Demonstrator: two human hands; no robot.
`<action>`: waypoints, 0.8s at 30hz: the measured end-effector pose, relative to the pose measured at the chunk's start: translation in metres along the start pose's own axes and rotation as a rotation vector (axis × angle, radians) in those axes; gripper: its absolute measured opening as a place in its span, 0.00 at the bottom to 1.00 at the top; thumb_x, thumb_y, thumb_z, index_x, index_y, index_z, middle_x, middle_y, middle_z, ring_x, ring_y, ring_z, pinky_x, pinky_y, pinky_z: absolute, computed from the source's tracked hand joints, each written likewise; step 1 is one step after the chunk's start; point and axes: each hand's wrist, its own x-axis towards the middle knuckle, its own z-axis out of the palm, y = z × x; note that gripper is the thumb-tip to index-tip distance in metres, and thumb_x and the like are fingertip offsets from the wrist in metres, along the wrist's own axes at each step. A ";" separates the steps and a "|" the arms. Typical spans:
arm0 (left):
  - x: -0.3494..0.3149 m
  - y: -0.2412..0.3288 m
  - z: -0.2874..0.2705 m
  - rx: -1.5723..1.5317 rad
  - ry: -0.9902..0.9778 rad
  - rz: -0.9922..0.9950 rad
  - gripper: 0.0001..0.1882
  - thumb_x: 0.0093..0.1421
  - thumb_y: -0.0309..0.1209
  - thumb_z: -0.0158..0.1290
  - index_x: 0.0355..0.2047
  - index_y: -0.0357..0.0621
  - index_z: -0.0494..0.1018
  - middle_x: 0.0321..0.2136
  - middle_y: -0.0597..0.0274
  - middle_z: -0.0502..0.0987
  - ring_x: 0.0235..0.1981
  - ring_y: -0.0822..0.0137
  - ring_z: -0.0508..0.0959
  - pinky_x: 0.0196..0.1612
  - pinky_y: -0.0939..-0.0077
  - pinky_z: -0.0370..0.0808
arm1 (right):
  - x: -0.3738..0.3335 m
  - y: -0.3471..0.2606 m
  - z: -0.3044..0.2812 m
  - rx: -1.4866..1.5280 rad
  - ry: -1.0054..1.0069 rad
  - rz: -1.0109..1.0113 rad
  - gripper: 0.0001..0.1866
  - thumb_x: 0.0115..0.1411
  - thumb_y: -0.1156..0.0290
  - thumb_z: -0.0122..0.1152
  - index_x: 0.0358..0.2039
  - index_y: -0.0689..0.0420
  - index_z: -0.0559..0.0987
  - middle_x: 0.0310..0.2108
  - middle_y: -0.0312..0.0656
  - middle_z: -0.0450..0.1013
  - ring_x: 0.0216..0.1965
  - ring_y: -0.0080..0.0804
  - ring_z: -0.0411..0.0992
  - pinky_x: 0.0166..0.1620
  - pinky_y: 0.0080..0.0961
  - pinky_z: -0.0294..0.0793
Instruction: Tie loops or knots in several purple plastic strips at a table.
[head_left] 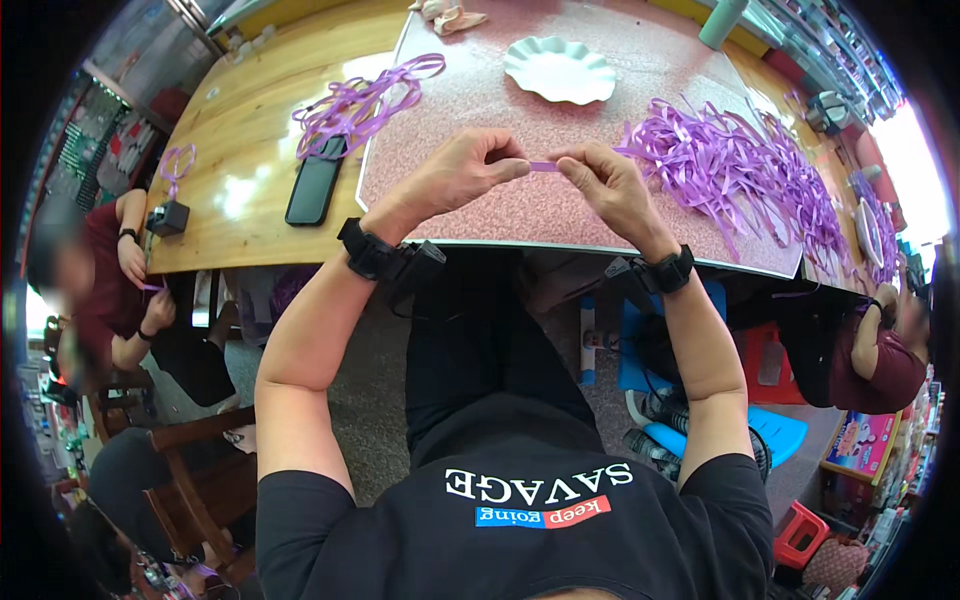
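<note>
My left hand (473, 166) and my right hand (604, 186) are raised over the pink speckled mat (440, 212), a short way apart. Both pinch one narrow purple ribbon (543, 167), and a short stretch of it shows between the fingertips. Past my right hand, a strip of ribbon runs toward a big loose heap of purple ribbons (720, 170) on the right. Left of my left hand, a smaller bunch of looped purple ribbons (365, 105) lies partly over a dark phone (314, 186).
A white scalloped plate (560, 72) stands beyond my hands, with a green bottle (722, 22) farther right. On the wooden table (240, 120) a small black box (167, 218) sits near the left edge. One person (95, 270) works at the left, another (880, 350) at the right.
</note>
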 end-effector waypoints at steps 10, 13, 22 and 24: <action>0.121 -0.015 -0.022 0.442 -0.020 0.016 0.19 0.59 0.44 0.58 0.38 0.40 0.80 0.28 0.54 0.80 0.31 0.65 0.79 0.35 0.64 0.73 | 0.015 0.043 -0.016 -0.173 0.123 0.114 0.11 0.61 0.67 0.65 0.35 0.64 0.82 0.25 0.39 0.76 0.27 0.20 0.69 0.30 0.22 0.68; 0.160 -0.035 -0.024 1.002 0.055 0.039 0.40 0.60 0.64 0.45 0.55 0.41 0.73 0.60 0.45 0.67 0.65 0.44 0.60 0.61 0.32 0.53 | 0.020 0.061 -0.021 -0.257 0.041 0.115 0.11 0.61 0.67 0.63 0.36 0.64 0.81 0.27 0.45 0.77 0.28 0.28 0.73 0.33 0.27 0.71; 0.188 -0.057 -0.017 1.092 -0.060 -0.025 0.47 0.59 0.71 0.39 0.63 0.45 0.66 0.67 0.57 0.61 0.72 0.46 0.45 0.68 0.38 0.31 | 0.023 0.075 -0.022 -0.224 -0.063 0.141 0.11 0.60 0.66 0.60 0.37 0.61 0.81 0.31 0.56 0.78 0.34 0.52 0.77 0.39 0.39 0.74; 0.170 -0.045 -0.016 1.027 0.102 0.268 0.31 0.64 0.62 0.44 0.56 0.55 0.74 0.61 0.66 0.70 0.70 0.55 0.53 0.69 0.41 0.33 | 0.028 0.078 -0.023 -0.209 -0.044 0.146 0.13 0.61 0.64 0.60 0.36 0.63 0.81 0.28 0.54 0.78 0.32 0.46 0.78 0.38 0.38 0.74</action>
